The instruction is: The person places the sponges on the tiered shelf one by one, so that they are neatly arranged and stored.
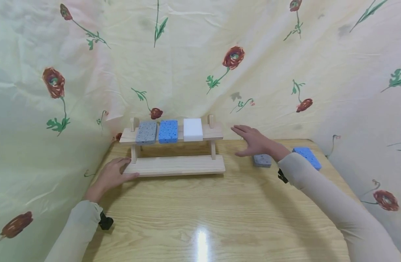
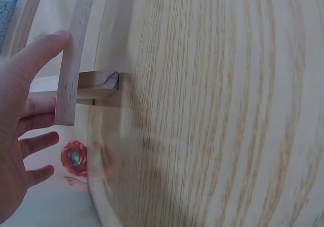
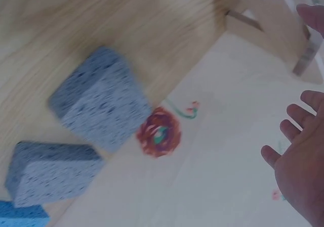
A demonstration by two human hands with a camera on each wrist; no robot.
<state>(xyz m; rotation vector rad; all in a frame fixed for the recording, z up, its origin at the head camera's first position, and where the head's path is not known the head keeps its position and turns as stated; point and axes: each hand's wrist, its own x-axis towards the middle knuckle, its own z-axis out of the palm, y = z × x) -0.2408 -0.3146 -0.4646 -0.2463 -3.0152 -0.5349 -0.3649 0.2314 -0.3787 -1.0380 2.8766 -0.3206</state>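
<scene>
A two-tier wooden shelf (image 1: 174, 165) stands at the back of the table, its upper board (image 1: 215, 131) carrying a grey speckled sponge (image 1: 146, 133), a blue speckled sponge (image 1: 168, 131) and a white sponge (image 1: 192, 129) in a row. My left hand (image 1: 113, 173) grips the left end of the lower board, thumb on one side and fingers on the other, as the left wrist view (image 2: 71, 80) also shows. To the right of the shelf, my right hand (image 1: 252, 140) is held in the air with fingers spread and nothing in it.
Right of the shelf lie a grey sponge (image 1: 262, 161), another grey sponge (image 3: 55, 179) seen in the right wrist view, and a blue sponge (image 1: 306, 157) near the table's right edge. My right forearm partly covers them. Floral cloth (image 1: 187, 65) hangs behind the wooden table (image 1: 174, 214).
</scene>
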